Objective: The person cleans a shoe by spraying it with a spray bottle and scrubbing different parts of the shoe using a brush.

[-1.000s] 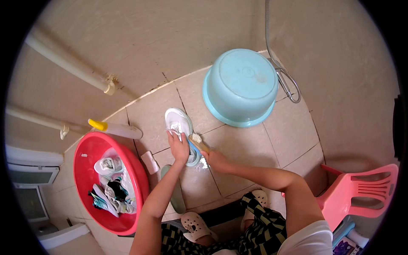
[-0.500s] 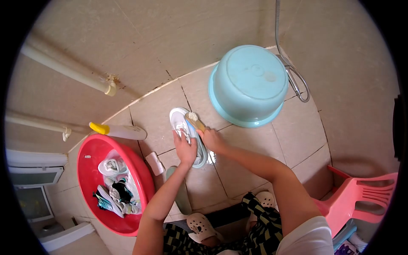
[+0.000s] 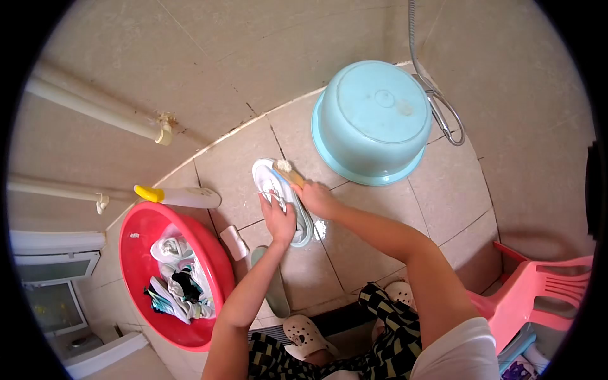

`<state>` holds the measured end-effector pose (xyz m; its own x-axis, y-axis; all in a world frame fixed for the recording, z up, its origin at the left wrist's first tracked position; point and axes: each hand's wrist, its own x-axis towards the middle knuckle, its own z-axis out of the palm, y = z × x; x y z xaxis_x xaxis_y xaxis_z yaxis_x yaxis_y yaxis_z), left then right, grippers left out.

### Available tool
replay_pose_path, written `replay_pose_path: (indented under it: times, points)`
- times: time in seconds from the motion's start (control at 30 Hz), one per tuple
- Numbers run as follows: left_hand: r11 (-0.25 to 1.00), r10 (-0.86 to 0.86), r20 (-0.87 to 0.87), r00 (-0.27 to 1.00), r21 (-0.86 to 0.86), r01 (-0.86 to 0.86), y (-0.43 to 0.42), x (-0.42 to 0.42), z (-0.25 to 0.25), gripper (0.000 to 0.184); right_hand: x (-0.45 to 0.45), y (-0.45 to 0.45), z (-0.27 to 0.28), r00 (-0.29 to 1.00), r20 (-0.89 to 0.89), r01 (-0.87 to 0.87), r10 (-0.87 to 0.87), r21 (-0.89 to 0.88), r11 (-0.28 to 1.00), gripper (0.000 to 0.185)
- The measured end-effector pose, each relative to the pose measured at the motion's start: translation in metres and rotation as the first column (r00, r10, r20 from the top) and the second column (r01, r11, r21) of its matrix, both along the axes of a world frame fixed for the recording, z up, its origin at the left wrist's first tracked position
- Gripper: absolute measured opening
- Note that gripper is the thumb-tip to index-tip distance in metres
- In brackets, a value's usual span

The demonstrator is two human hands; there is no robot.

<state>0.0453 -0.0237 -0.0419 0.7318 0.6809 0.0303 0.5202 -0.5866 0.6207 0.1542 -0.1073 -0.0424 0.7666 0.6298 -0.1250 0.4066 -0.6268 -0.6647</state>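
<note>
A white lace-up shoe [image 3: 265, 176] lies on the tiled floor, its toe pointing away from me. My left hand [image 3: 278, 221] grips it around the laces and opening, fingers partly hidden. In my right hand [image 3: 318, 199] is a wooden-handled scrub brush [image 3: 289, 173], with pale bristles facing up near the shoe's toe. The brush head lies over the shoe's right edge; whether it touches is hard to tell. A grey-green insole [image 3: 277, 294] and a pinkish bar of soap [image 3: 234, 242] lie left of the shoe.
A red basin [image 3: 223, 266] with several shoes stands at left, beside a yellow-capped bottle [image 3: 183, 196]. An upturned light-blue basin [image 3: 380, 126] sits by the wall, next to a shower hose and head [image 3: 453, 126]. A pink plastic chair [image 3: 525, 285] is at right.
The brush in my right hand has shifted slightly up and left along the shoe's toe edge. My left hand stays on the shoe. The whole view has shifted slightly.
</note>
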Motion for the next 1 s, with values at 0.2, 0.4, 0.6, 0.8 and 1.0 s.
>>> replay_pose_path:
  times: [0.2,0.4,0.6,0.8,1.0]
  points:
    - [1.0,0.028,-0.018,0.999,0.009,-0.028,-0.003,0.0,-0.002,0.058,-0.026,-0.033,0.012,0.995,-0.061,-0.082,0.076,-0.097,0.992,0.058]
    - [0.999,0.051,-0.026,0.998,0.006,-0.051,-0.005,-0.001,-0.001,0.056,-0.041,-0.048,0.011,0.988,-0.135,-0.081,0.076,-0.032,0.996,0.061]
    - [0.999,0.049,-0.027,0.998,0.013,-0.048,-0.005,-0.002,-0.001,0.055,-0.056,-0.062,0.011,0.972,-0.226,-0.074,0.062,-0.044,0.996,0.063]
    - [1.0,-0.011,-0.03,0.999,0.014,0.012,-0.003,-0.005,-0.001,0.053,-0.069,-0.077,0.016,0.958,-0.283,-0.039,0.043,0.02,0.999,0.061]
    - [1.0,-0.029,-0.034,0.999,0.001,0.029,-0.004,-0.004,0.001,0.051,-0.071,-0.072,0.016,0.948,-0.312,0.078,-0.067,0.024,0.997,0.054]
